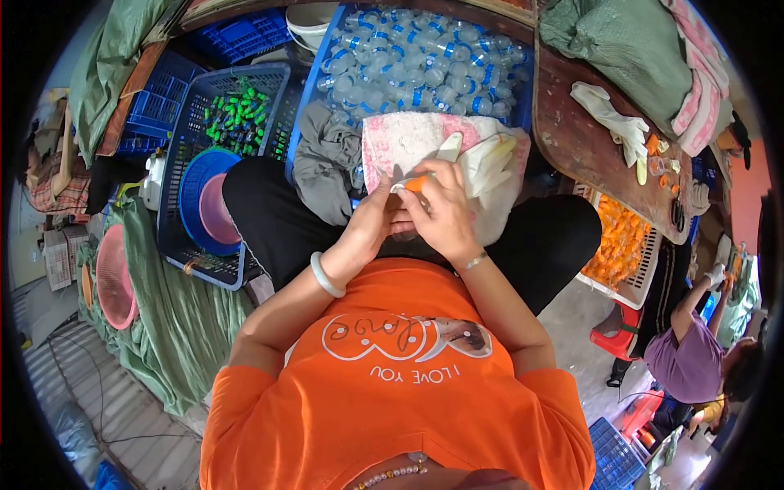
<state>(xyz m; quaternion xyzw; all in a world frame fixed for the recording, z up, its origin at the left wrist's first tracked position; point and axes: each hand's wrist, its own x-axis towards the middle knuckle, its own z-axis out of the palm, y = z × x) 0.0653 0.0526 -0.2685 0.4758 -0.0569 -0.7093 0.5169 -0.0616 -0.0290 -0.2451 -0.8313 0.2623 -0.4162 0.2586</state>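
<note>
Just in front of my body, my left hand (371,222) and my right hand (445,214) meet over my lap, both closed. My right fingers grip a small orange piece (415,183) with a whitish end; its exact kind is unclear. My left thumb and fingers pinch at that whitish end. A narrow greyish shape shows beside it, too small to name. Under and beyond my hands lies a pink-and-white towel (400,135), with pale gloves (487,163) on it next to my right hand. Grey cloth (322,159) lies left of the towel.
Beyond the towel stands a blue bin (306,102) of clear, blue-banded plastic pieces. A blue basket (175,237) with green pieces is left. Right are a wooden board (563,106) bearing a white glove (612,121), and a white crate (629,290) of orange pieces. A person (690,359) works far right.
</note>
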